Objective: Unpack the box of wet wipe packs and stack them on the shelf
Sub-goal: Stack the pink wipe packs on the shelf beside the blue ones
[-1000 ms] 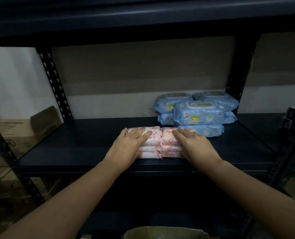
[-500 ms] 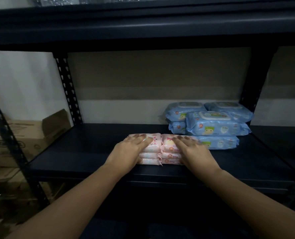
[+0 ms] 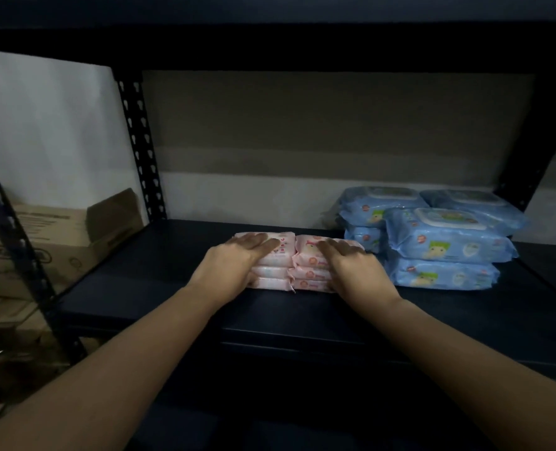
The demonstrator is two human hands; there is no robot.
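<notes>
Pink wet wipe packs (image 3: 289, 265): two adjoining stacks, three high each, on the dark shelf (image 3: 159, 275) near its front edge. Left hand (image 3: 234, 265): laid flat over the left stack, fingers (image 3: 257, 244) straight across the top pack, palm against its front. Right hand (image 3: 354, 271): same lay on the right stack, fingers extended and touching the top. Blue wet wipe packs (image 3: 445, 242): stacked just beside, to the right. Cardboard box (image 3: 58, 232): beyond the left upright.

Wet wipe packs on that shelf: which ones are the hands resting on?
The pink packs, two short stacks side by side mid-shelf; the left hand and right hand lie flat on them. The blue packs sit untouched.
</notes>
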